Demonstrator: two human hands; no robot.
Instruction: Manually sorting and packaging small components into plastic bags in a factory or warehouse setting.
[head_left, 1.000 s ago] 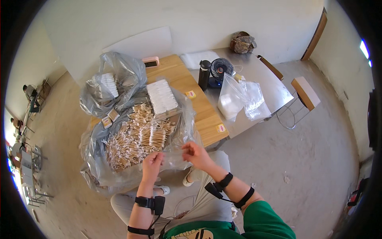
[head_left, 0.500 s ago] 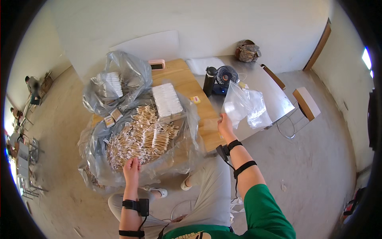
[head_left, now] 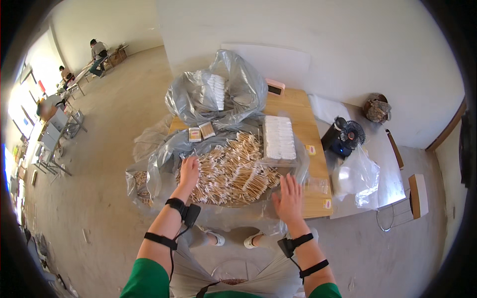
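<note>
A large heap of wooden-stick cotton swabs (head_left: pixel 223 174) lies in an opened grey plastic bag (head_left: pixel 166 154) on the table. At the heap's left edge is my left hand (head_left: pixel 189 174), its fingers curled together; what they hold, if anything, is hidden. My right hand (head_left: pixel 289 198) hovers by the heap's right edge, fingers spread and nothing in them. Beyond it stands a block of white-topped swab packs (head_left: pixel 279 139). Two small packs of swabs (head_left: pixel 201 132) lie on the bag behind the heap.
Another grey bag (head_left: pixel 243 89) holds more white packs at the back. To the right, a metal table carries clear plastic bags (head_left: pixel 355 176), a black bottle (head_left: pixel 334 133), a small fan (head_left: pixel 353 133) and a patterned cap (head_left: pixel 377 108). People work far left; a stool (head_left: pixel 417 196) stands right.
My view has swung left. My right hand has left the clear plastic bags and come over to the swab heap, fingers now spread. My left hand has moved forward along the heap's left edge.
</note>
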